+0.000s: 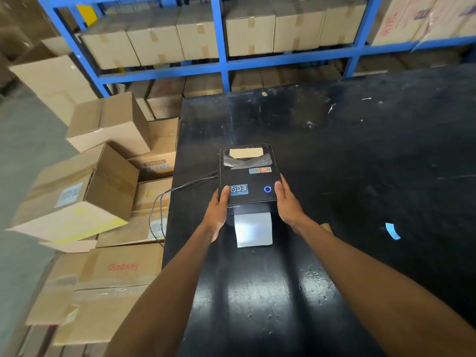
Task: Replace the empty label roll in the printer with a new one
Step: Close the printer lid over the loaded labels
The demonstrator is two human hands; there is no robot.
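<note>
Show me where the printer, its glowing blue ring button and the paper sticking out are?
printer (248, 176): head view, top lid.
blue ring button (267, 189): head view, ring's centre.
paper (253, 229): head view, sheet's middle.

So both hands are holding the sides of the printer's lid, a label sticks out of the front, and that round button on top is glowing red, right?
Not quite. The head view shows the round button glowing blue, not red. The rest holds: the left hand and right hand hold the sides of the printer lid, and a label sticks out of the front.
</note>
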